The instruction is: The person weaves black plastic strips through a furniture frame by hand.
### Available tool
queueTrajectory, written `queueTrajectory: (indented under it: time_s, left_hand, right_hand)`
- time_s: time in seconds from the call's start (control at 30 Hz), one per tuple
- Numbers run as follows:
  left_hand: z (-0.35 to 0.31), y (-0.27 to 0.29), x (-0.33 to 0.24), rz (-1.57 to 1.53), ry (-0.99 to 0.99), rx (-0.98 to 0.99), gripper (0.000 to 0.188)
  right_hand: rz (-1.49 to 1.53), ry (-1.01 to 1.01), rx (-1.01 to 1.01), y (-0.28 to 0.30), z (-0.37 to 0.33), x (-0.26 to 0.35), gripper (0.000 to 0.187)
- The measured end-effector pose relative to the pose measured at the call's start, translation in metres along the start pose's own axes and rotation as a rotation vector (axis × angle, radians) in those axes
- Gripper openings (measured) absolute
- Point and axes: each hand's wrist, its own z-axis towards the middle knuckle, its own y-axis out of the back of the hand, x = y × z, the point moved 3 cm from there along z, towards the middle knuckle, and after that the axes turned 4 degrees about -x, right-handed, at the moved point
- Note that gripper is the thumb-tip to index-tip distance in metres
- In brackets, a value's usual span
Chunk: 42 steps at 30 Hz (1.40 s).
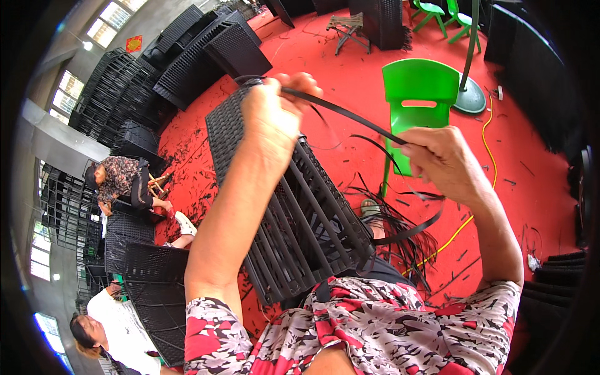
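Note:
A black wicker frame leans across my lap, its far part closely woven and its near part showing bare slats. My left hand is above the woven far end, with fingers curled closed on a flat black weaving strip. The strip arcs over to my right hand, which pinches it between thumb and fingers to the right of the frame. From there the strip loops down toward the frame's near right corner. Loose black strips hang in a tangle by that corner.
A green plastic chair stands ahead, with a round-based pole behind it. A yellow cable crosses the red floor, which has black scraps on it. Woven panels are stacked far left. Two people work at the left.

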Motion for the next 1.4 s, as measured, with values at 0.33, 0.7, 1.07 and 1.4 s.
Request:
queueTrajectory:
  time_s: [0.33,0.7,1.07,1.4]
  left_hand:
    - [0.045,0.094,-0.127,0.171,-0.159,-0.338,0.035]
    - [-0.042,-0.013,-0.027,0.499,0.194,0.326,0.031]
    - [-0.065,-0.027,-0.042,0.848,0.111,0.332,0.027]
    - [-0.08,0.015,-0.104,0.606,-0.407,0.121,0.019]
  right_hand:
    - [0.189,-0.423,-0.047,0.066,-0.078,-0.148,0.016]
    - [0.098,0.25,-0.354,0.009,0.06,-0.027,0.028]
    - [0.036,0.46,-0.257,-0.033,0.11,0.076,0.013]
    - [0.036,0.196,0.093,-0.042,0.088,0.038,0.014]
